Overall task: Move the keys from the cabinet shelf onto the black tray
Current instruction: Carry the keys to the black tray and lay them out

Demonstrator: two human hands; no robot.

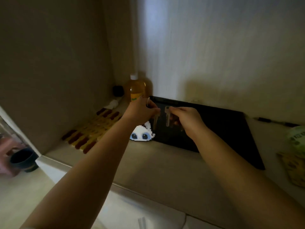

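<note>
A flat black tray (227,129) lies on the beige cabinet shelf (165,166), against the back wall. Both my hands are held over the tray's left part. My left hand (142,111) pinches a silver key (156,121) by its head, and the blade hangs down. My right hand (186,119) pinches a second silver key (167,116) the same way, a little to the right of the first. Both keys hang just above the tray's surface. The picture is dim and slightly blurred.
A bottle of amber liquid (137,90) stands in the back corner by a small black object (118,90). A row of yellow and red packets (92,129) lies at the left. A white pixel-art figure (142,134) touches the tray's left edge. A pen (277,122) and green packaging (297,139) lie at the right.
</note>
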